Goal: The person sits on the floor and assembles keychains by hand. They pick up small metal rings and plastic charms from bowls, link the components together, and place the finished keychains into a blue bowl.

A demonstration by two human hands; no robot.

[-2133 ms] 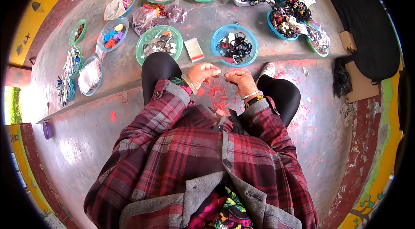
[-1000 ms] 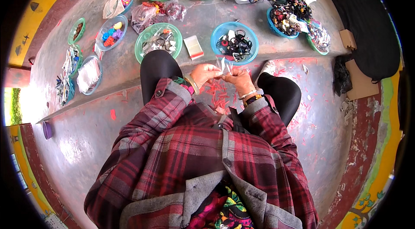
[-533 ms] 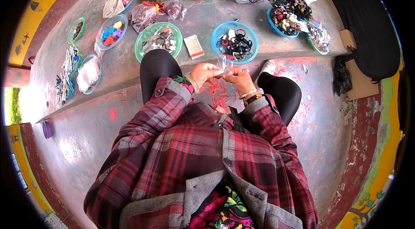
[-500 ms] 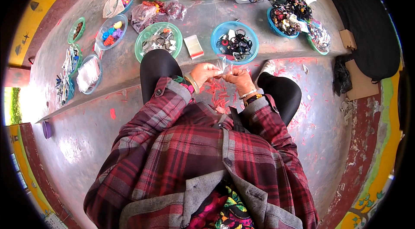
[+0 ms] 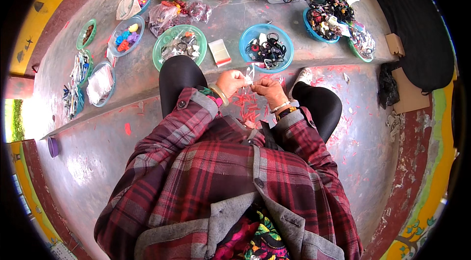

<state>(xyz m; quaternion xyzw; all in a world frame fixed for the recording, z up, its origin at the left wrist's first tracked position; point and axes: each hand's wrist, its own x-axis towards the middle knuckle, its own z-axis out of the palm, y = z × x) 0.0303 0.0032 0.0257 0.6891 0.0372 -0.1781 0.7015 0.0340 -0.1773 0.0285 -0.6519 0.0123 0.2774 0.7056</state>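
Observation:
Between my knees, just in front of the ledge, my left hand [image 5: 230, 83] is closed in a pinch. From its fingertips a small clear-and-white plastic piece [image 5: 250, 72] stands up; its exact kind is too small to make out. My right hand [image 5: 271, 90] is closed too, thumb and fingers pressed together at the lower end of that piece. Whatever sits between its fingertips is hidden. Beyond my hands are a blue basin [image 5: 244, 46] of black cords and small parts, a green basin [image 5: 158, 49] of clear-wrapped items, and a white box with a red edge [image 5: 219, 53].
Along the raised ledge [image 5: 221, 14] stand several more basins with hair-tie-like loops, packets and coloured pieces. Red scraps [image 5: 248, 108] litter the floor below my hands. A black bag [image 5: 388, 86] and flattened cardboard [image 5: 411, 95] lie at right; a purple cup [image 5: 53, 147] is at left.
My right hand has shifted slightly left, its fingertips now closer to my left hand. The clear loop that stood above my right fingers no longer shows there; one white piece shows between the hands.

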